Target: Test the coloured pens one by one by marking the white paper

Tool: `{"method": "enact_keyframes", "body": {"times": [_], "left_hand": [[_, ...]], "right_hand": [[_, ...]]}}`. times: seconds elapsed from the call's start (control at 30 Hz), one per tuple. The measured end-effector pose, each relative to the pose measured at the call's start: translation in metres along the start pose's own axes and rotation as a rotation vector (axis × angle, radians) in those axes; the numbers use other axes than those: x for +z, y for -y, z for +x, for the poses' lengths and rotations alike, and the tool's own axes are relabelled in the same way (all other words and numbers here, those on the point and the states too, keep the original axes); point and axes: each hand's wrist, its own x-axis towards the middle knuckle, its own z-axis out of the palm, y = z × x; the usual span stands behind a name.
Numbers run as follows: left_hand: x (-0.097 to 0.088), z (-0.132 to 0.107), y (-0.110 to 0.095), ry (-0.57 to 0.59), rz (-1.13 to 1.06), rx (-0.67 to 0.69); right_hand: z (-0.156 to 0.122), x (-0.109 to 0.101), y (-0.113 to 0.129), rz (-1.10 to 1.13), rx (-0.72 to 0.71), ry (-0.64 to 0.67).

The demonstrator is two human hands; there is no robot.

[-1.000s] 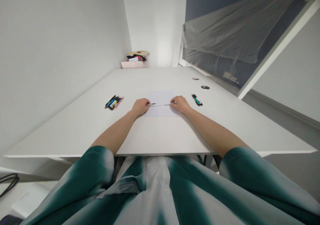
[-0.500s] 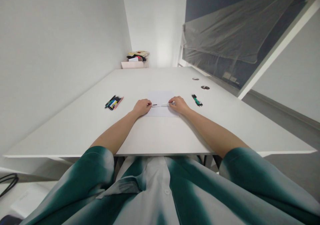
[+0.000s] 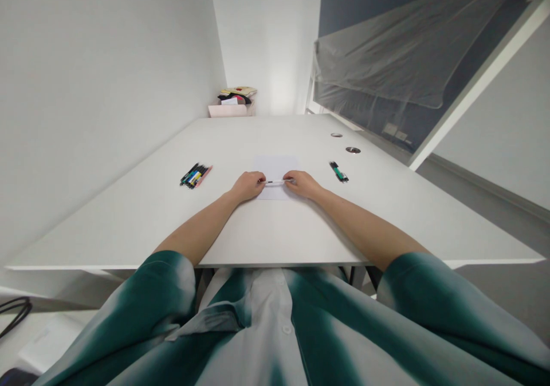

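Over the paper (image 3: 276, 165), the left hand (image 3: 249, 185) and right hand (image 3: 303, 184) pinch a white pen (image 3: 275, 182) — parts seemingly lined up, full joining unclear — with loose pens (image 3: 195, 176) left of the paper, green pens (image 3: 339, 172) right.

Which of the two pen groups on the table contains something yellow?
The larger group, left of the left hand: it shows a yellow piece, while the smaller group, right of the right hand, shows mainly green and black.
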Motion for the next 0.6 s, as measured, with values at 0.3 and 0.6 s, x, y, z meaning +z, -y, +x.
{"method": "enact_keyframes", "body": {"times": [0.3, 0.6], "left_hand": [[-0.0009, -0.0010, -0.0041, -0.002, 0.007, -0.021], [-0.0026, -0.0015, -0.0074, -0.018, 0.016, 0.008]], "right_hand": [[0.0007, -0.0008, 0.0000, 0.020, 0.000, 0.039], [0.0007, 0.0008, 0.0013, 0.067, -0.001, 0.078]]}}
